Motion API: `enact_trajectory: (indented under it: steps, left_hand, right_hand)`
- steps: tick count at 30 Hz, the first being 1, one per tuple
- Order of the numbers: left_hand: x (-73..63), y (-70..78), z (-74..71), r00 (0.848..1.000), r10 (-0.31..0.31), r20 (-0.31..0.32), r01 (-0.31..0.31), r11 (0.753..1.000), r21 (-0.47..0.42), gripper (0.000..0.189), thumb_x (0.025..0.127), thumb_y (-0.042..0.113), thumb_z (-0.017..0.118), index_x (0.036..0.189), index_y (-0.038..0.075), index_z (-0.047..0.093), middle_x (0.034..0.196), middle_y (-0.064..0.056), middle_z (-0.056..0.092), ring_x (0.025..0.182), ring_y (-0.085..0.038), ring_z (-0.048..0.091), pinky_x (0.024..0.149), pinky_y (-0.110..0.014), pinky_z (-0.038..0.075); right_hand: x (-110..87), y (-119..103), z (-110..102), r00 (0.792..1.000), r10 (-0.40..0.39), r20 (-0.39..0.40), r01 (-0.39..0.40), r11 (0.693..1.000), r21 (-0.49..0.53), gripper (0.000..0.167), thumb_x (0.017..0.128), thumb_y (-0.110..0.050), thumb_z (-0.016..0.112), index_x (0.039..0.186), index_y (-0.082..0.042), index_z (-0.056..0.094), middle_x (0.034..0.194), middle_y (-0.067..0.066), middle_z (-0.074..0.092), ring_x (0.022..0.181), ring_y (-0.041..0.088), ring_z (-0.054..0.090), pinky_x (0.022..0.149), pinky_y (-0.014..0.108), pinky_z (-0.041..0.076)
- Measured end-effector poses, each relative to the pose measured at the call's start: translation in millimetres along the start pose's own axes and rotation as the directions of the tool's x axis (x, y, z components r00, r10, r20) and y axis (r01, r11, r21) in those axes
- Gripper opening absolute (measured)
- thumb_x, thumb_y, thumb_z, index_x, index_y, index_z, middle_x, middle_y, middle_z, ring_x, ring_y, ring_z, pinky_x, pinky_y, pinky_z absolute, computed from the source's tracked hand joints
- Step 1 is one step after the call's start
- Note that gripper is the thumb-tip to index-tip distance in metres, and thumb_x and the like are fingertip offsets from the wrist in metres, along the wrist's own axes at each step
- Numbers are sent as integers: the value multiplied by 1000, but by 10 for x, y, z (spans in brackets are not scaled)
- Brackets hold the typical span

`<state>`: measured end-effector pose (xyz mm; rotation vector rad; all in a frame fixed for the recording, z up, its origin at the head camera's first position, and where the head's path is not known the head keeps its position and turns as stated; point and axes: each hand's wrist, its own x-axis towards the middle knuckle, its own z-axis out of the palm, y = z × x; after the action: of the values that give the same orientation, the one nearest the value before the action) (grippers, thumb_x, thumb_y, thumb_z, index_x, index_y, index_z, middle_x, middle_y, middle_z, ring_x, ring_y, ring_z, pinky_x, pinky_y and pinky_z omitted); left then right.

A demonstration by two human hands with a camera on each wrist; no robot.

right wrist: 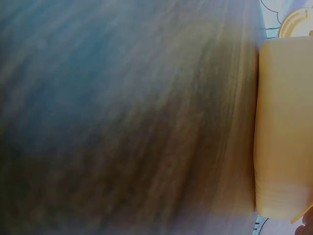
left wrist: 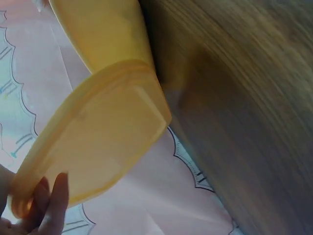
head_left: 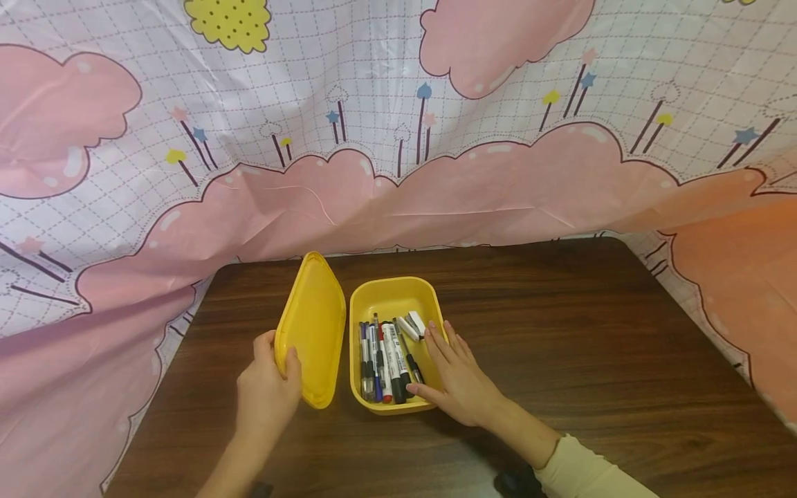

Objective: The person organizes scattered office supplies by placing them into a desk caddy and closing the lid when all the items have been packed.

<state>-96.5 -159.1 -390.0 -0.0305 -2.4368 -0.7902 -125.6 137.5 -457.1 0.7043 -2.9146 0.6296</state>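
Note:
A yellow plastic box (head_left: 398, 409) stands on the table without its cover. Inside lie several pens and markers (head_left: 385, 360), and a small white object (head_left: 411, 325) of unclear kind. My left hand (head_left: 268, 380) grips the matching yellow lid (head_left: 314, 332) by its near left edge, thumb on the face turned toward the box. The lid is tilted up on edge, left of the box; in the left wrist view the lid (left wrist: 102, 132) overlaps the box. My right hand (head_left: 457, 377) lies over the box's near right rim, fingers extended. The right wrist view shows mostly the box's outer wall (right wrist: 283, 127).
The dark wood-grain table (head_left: 560, 332) extends to both sides of the box. Behind it hangs a pink and white patterned cloth (head_left: 436, 200), which also runs down the left and right sides. A dark object (head_left: 519, 481) is partly visible at the bottom edge, by the right sleeve.

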Motion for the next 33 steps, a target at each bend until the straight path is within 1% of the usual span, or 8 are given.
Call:
enact_trajectory:
  steps: [2, 4, 9, 13, 16, 21, 27, 33]
  left_hand:
    - [-11, 41, 26, 993, 99, -65, -98, 995, 12, 31, 86, 4, 62, 112, -9, 52, 67, -20, 63, 49, -23, 58, 39, -32, 48]
    - [-13, 75, 53, 967, 223, -127, -218, 975, 47, 29, 82, 1, 63, 108, -10, 55, 67, -19, 63, 50, -24, 59, 39, -33, 49]
    - [-3, 157, 121, 856, 473, -209, -449, 880, 155, 23, 86, 6, 56, 102, -11, 60, 66, -15, 62, 50, -20, 53, 39, -29, 47]
    - [-6, 214, 198, 776, 584, -240, -551, 812, 195, 32, 95, 14, 42, 103, -8, 63, 60, -9, 55, 48, -13, 42, 35, -23, 38]
    - [-22, 244, 249, 724, 646, -240, -613, 763, 203, 35, 96, 16, 40, 105, -7, 65, 61, -8, 55, 50, -15, 44, 37, -24, 39]
    - [-41, 274, 326, 688, 698, -196, -680, 715, 162, 33, 87, 11, 47, 108, -6, 66, 71, -11, 64, 60, -21, 55, 46, -28, 49]
    - [-67, 314, 443, 638, 754, -154, -737, 657, 161, 41, 69, 3, 55, 108, -3, 67, 68, -5, 62, 60, -17, 52, 46, -21, 42]
    - [-127, 368, 533, 615, 779, -122, -764, 627, 151, 41, 75, -2, 44, 107, 1, 69, 62, 1, 55, 58, -12, 41, 46, -16, 34]
  right_hand:
    - [-4, 4, 1, 1000, 1, 2, -1, 1000, 6, 93, 91, -69, 42, 154, -4, 17, 163, 13, 11, 152, 30, -2, 120, 58, 17]
    - [-5, 3, -1, 1000, 1, 5, -1, 1000, 15, 92, 92, -68, 42, 155, -5, 17, 164, 12, 10, 152, 29, -3, 120, 57, 15]
    - [-10, 2, -6, 1000, -11, -5, 12, 999, 47, 89, 93, -64, 44, 154, -4, 19, 164, 9, 7, 152, 30, -2, 121, 57, 11]
    - [-12, 6, -14, 1000, -16, -12, 16, 999, 49, 88, 93, -63, 45, 154, -4, 20, 164, 8, 8, 152, 31, -1, 121, 57, 11]
    - [-12, 2, -24, 1000, -13, -7, 14, 999, 51, 88, 93, -63, 45, 154, -5, 19, 163, 8, 8, 152, 30, -1, 121, 57, 11]
    - [-10, -7, -36, 1000, -1, 6, 1, 999, 52, 88, 94, -64, 44, 154, -6, 18, 163, 6, 5, 152, 28, -3, 122, 56, 11]
    - [-9, -10, -42, 1000, 4, 9, -4, 998, 59, 86, 94, -62, 44, 154, -6, 19, 163, 9, 9, 152, 30, -1, 121, 56, 11]
    - [-15, -4, -47, 1000, -11, -9, 11, 997, 82, 75, 98, -53, 43, 153, -5, 24, 162, 14, 17, 151, 34, 3, 120, 60, 10]
